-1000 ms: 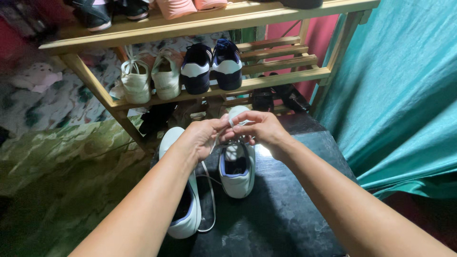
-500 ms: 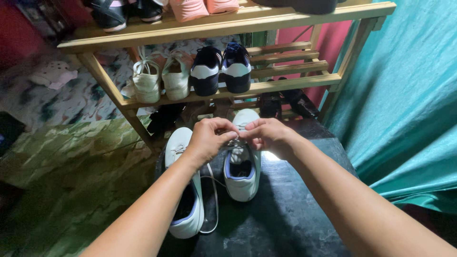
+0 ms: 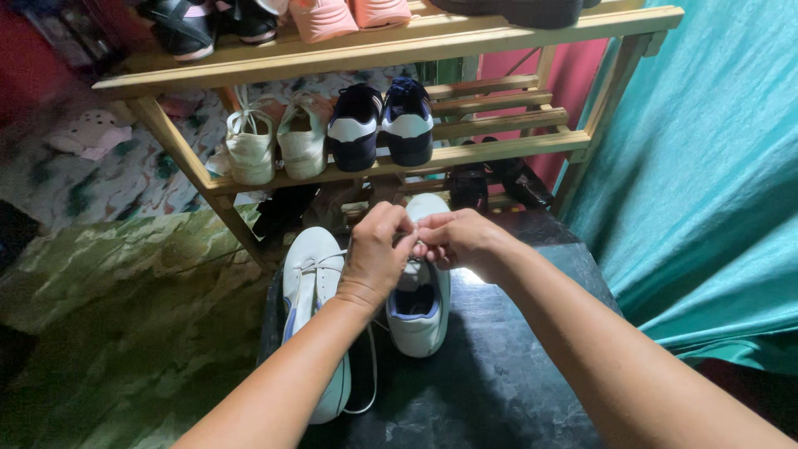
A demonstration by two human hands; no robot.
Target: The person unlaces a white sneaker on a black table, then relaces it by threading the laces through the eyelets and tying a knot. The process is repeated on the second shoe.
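1. Your forearms come in from the near edge of the dark mat point(image 3: 499, 391), which covers the floor in front of the rack.
2. Left white sneaker point(image 3: 312, 324) lies along the mat's left edge, toe pointing away, w/ a loose lace point(image 3: 366, 374) trailing beside it toward the near side.
3. Right white sneaker point(image 3: 420, 299) sits just beside the first, near the mat's middle, toe toward the rack, opening facing you.
4. Your left hand point(image 3: 376, 254) is over that sneaker's tongue area, fingers curled and pinching its lace; can't see the lace end itself.
5. Your right hand point(image 3: 461, 241) meets the left, fingertips touching, also pinched on the same lace, approx above the sneaker's throat.
6. Past the mat's far edge stands a wooden shoe rack point(image 3: 499, 154).
7. On its middle shelf: pale canvas pair point(image 3: 274, 145) at left, dark blue pair w/ white bands point(image 3: 378, 125) next to it.
8. Top shelf holds pink shoes point(image 3: 349, 15) and dark ones point(image 3: 199, 25).
9. Teal curtain point(image 3: 706, 166) hangs at right; patterned green floor covering point(image 3: 125, 291) left of the mat.
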